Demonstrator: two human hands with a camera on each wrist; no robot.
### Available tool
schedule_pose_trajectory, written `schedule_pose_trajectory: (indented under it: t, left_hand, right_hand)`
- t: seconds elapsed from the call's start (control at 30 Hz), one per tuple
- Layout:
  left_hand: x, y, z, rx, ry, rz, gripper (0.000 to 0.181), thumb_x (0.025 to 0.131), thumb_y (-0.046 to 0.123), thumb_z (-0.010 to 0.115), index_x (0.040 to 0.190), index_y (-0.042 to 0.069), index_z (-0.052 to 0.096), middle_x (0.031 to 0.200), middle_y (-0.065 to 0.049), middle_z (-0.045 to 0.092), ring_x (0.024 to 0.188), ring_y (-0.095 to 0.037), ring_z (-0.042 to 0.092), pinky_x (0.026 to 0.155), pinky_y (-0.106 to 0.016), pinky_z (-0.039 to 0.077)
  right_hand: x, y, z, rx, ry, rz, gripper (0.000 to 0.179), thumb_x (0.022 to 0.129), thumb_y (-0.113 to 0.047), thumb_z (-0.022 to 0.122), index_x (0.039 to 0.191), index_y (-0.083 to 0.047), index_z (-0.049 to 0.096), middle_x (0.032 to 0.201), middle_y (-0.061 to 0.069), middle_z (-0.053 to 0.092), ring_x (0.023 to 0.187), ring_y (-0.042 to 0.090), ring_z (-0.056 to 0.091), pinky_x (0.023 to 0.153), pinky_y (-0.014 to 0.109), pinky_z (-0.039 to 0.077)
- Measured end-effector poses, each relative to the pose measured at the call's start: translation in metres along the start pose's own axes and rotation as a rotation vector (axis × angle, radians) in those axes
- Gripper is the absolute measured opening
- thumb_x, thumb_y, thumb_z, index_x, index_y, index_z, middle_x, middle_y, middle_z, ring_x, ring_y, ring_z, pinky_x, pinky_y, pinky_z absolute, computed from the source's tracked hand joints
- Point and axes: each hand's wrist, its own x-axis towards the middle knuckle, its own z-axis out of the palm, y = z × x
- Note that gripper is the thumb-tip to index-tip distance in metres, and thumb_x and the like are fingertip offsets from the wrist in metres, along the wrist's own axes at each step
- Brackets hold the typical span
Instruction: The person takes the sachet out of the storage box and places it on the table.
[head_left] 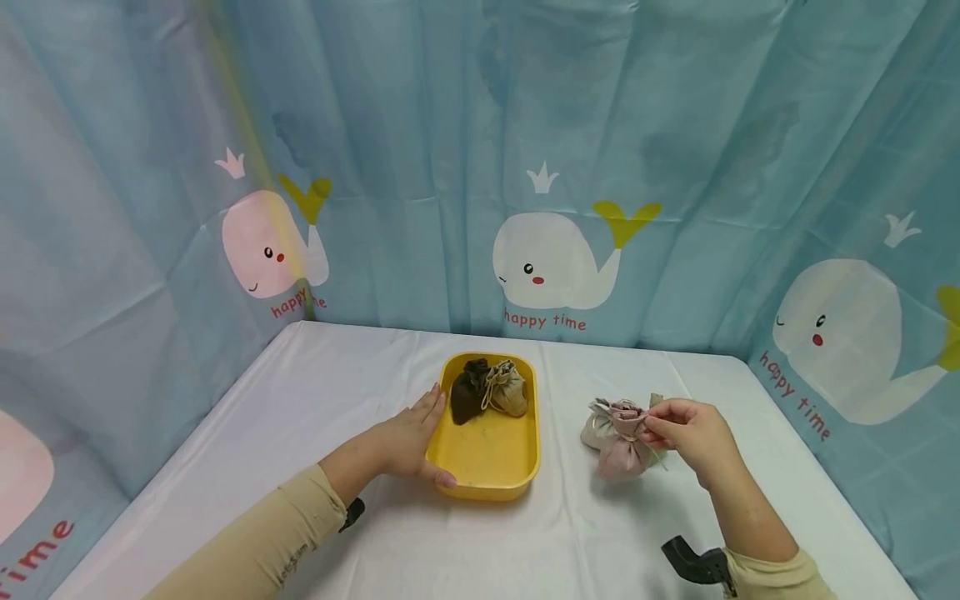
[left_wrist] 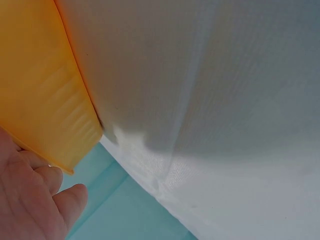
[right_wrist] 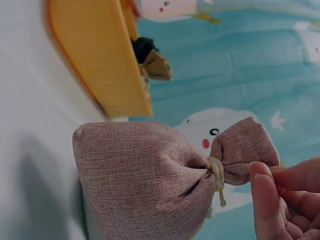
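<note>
My right hand (head_left: 693, 433) pinches the gathered top of a pink drawstring pouch (right_wrist: 150, 175) between thumb and fingertips. Its fabric body hangs below a pale cord tied round the neck. Behind it in the head view, a light grey pouch (head_left: 597, 427) is partly hidden, and a bit of greyish cloth (head_left: 657, 400) shows beside my fingers. My left hand (head_left: 411, 437) rests against the left side of a yellow plastic tray (head_left: 487, 492), fingers extended along the rim and thumb at the near left corner. A dark brown pouch (head_left: 468, 392) and a tan pouch (head_left: 507, 390) lie in its far half.
A white cloth (head_left: 360, 375) covers the table. Blue curtains (head_left: 420, 167) printed with whales stand along the back and both sides. Black wrist mounts (head_left: 697, 562) stick out by the sleeves.
</note>
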Motion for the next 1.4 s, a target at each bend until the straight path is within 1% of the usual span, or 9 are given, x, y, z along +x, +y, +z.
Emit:
schedule_pose_trajectory:
  t: [0.23, 0.47, 0.57, 0.67, 0.87, 1.07, 1.27, 1.4]
  left_hand:
    - [0.0, 0.001, -0.002, 0.001, 0.002, 0.0, 0.133, 0.053, 0.084, 0.051, 0.146, 0.002, 0.003, 0.152, -0.014, -0.007, 0.14, -0.025, 0.001, 0.109, -0.044, 0.018]
    - [0.001, 0.0, -0.001, -0.01, -0.012, 0.003, 0.133, 0.053, 0.084, 0.051, 0.146, 0.002, 0.002, 0.152, -0.014, -0.007, 0.14, -0.025, 0.0, 0.109, -0.045, 0.018]
    - [0.001, -0.001, -0.001, 0.005, -0.002, 0.0, 0.134, 0.052, 0.085, 0.05, 0.146, 0.002, 0.003, 0.152, -0.014, -0.008, 0.14, -0.025, 0.0, 0.109, -0.044, 0.019]
    - [0.001, -0.001, -0.001, 0.009, 0.005, -0.007, 0.135, 0.052, 0.086, 0.049, 0.146, 0.003, 0.002, 0.152, -0.014, -0.008, 0.14, -0.025, 0.001, 0.109, -0.044, 0.019]
    - [-0.001, -0.001, 0.0, -0.006, -0.018, -0.022, 0.135, 0.051, 0.085, 0.05, 0.146, 0.003, 0.001, 0.152, -0.012, -0.009, 0.14, -0.024, -0.001, 0.109, -0.044, 0.018]
    - [-0.001, -0.001, 0.001, -0.019, -0.009, -0.012, 0.135, 0.052, 0.085, 0.05, 0.146, 0.003, 0.001, 0.152, -0.013, -0.009, 0.14, -0.025, -0.001, 0.109, -0.044, 0.018]
    - [-0.003, 0.001, -0.001, 0.029, 0.008, 0.015, 0.133, 0.055, 0.086, 0.047, 0.146, 0.0, 0.002, 0.152, -0.017, -0.007, 0.14, -0.027, 0.001, 0.109, -0.045, 0.02]
    - [-0.003, 0.001, -0.001, 0.029, 0.011, 0.021, 0.133, 0.055, 0.086, 0.047, 0.146, 0.0, 0.002, 0.152, -0.016, -0.007, 0.14, -0.026, 0.001, 0.109, -0.045, 0.02]
  right_hand:
    - [0.012, 0.021, 0.01, 0.006, -0.044, 0.064, 0.016, 0.088, -0.001, 0.057, 0.096, 0.012, 0.06, 0.077, 0.007, 0.065, 0.069, 0.012, 0.064, 0.063, 0.027, 0.054]
    - [0.014, 0.025, 0.012, 0.025, -0.057, 0.08, 0.016, 0.086, -0.001, 0.06, 0.095, 0.012, 0.06, 0.077, 0.008, 0.066, 0.068, 0.013, 0.065, 0.062, 0.026, 0.054]
    - [0.015, 0.024, 0.009, 0.03, -0.083, 0.061, 0.019, 0.086, -0.004, 0.061, 0.096, 0.013, 0.06, 0.08, 0.009, 0.066, 0.07, 0.013, 0.065, 0.063, 0.027, 0.054]
    - [0.016, 0.023, 0.006, 0.038, -0.085, 0.058, 0.023, 0.085, -0.008, 0.063, 0.097, 0.011, 0.061, 0.081, 0.008, 0.066, 0.071, 0.013, 0.065, 0.064, 0.027, 0.054]
    - [0.014, 0.023, 0.001, 0.018, -0.094, 0.056, 0.027, 0.085, -0.013, 0.065, 0.099, 0.01, 0.062, 0.085, 0.006, 0.066, 0.074, 0.012, 0.064, 0.066, 0.026, 0.053]
    - [0.011, 0.019, -0.003, 0.019, -0.082, 0.027, 0.03, 0.086, -0.012, 0.063, 0.102, 0.013, 0.06, 0.089, 0.008, 0.065, 0.073, 0.011, 0.063, 0.067, 0.026, 0.053]
    - [0.01, 0.018, -0.008, 0.012, -0.083, -0.004, 0.031, 0.088, -0.013, 0.062, 0.103, 0.014, 0.058, 0.09, 0.01, 0.066, 0.074, 0.012, 0.065, 0.067, 0.025, 0.053]
    - [0.01, 0.017, -0.012, 0.018, -0.08, -0.018, 0.031, 0.088, -0.011, 0.06, 0.104, 0.016, 0.057, 0.092, 0.016, 0.066, 0.075, 0.012, 0.066, 0.068, 0.026, 0.053]
